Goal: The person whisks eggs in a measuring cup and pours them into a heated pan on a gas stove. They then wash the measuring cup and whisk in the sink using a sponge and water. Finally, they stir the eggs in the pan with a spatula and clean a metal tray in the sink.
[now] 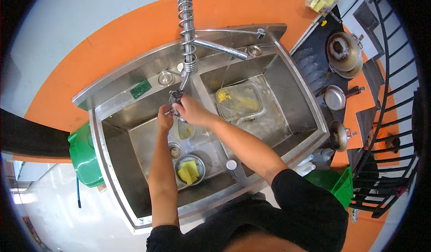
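My right hand [193, 110] grips the dark spray head [175, 98] of the coiled-spring tap [186, 26], over the left basin of a steel double sink [144, 140]. Close against the spray head is my left hand [165, 118], its fingers bent; what they hold is hidden. Below both hands a wire whisk [184, 131] shows, partly covered, with something pale and yellowish around it. Nearer to me in that basin stands a round metal bowl [201, 175] with yellow sponge pieces [188, 171] in it. A rectangular tray [240, 115] with yellow residue lies in the right basin.
Thin water runs from the swivel spout [222, 49] into the tray. A green scouring pad [140, 89] lies on the back ledge, and a white cap [231, 164] on the divider. Pans [335, 97] stand at the right beside black railings [384, 93]. A person [385, 144] is beyond them.
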`<state>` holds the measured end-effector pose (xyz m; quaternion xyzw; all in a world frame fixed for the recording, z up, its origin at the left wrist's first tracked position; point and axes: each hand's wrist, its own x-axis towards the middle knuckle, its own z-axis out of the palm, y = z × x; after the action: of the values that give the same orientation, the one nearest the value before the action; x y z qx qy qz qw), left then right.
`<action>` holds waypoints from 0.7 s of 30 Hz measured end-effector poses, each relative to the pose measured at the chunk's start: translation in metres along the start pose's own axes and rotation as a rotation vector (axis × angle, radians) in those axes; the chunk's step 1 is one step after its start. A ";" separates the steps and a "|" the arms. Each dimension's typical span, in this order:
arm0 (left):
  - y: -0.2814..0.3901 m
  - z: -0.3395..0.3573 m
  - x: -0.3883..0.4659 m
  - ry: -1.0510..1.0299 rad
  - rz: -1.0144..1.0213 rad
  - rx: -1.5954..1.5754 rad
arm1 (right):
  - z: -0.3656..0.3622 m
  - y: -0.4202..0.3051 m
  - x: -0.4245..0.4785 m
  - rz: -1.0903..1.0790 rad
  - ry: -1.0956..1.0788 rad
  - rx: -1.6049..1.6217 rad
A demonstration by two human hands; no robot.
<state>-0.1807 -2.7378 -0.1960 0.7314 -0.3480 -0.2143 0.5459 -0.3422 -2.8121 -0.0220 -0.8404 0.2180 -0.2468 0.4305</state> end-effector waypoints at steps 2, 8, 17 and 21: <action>0.003 0.005 -0.007 0.061 -0.109 -0.217 | -0.018 0.003 -0.001 0.030 -0.072 -0.017; 0.042 0.027 -0.050 0.063 -0.653 -0.955 | -0.022 0.002 -0.008 0.014 -0.023 0.030; 0.163 0.020 -0.053 0.032 -0.010 -0.648 | -0.029 -0.013 -0.015 -0.035 -0.016 0.166; 0.235 0.006 -0.057 -0.018 0.348 -0.165 | -0.030 -0.001 -0.010 -0.209 -0.131 0.251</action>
<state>-0.2871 -2.7373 0.0211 0.6111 -0.4553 -0.1508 0.6297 -0.3686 -2.8243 -0.0080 -0.8124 0.0685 -0.2602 0.5172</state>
